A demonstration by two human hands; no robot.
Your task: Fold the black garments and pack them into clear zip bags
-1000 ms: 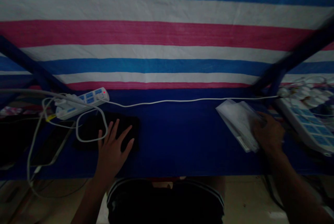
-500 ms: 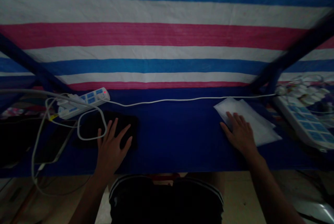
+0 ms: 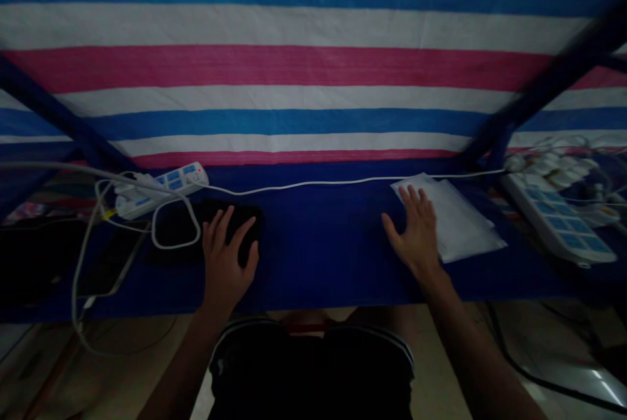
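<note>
My left hand (image 3: pixel 226 260) is open, fingers spread, over the right part of a dark flat item (image 3: pixel 171 227) whose kind I cannot make out. My right hand (image 3: pixel 415 232) is open as well, thumb held apart, at the left edge of some thin whitish translucent plastic bags (image 3: pixel 463 224). Its fingers overlap the bags' left edge without gripping them. Both hands are above the blue tabletop (image 3: pixel 323 243), and whether they touch it is hard to tell in the dim light.
A white power strip (image 3: pixel 161 188) with a red light lies at the left, its cord (image 3: pixel 308 183) crossing the back. A phone (image 3: pixel 112 263) is wired to a looped white cable (image 3: pixel 78 276). Another power strip (image 3: pixel 558 217) full of plugs sits right. Striped sheeting (image 3: pixel 294 67) hangs behind.
My right hand has moved left, off the middle of the plastic bags to their left edge. My left hand has shifted slightly right. The view has also shifted a little.
</note>
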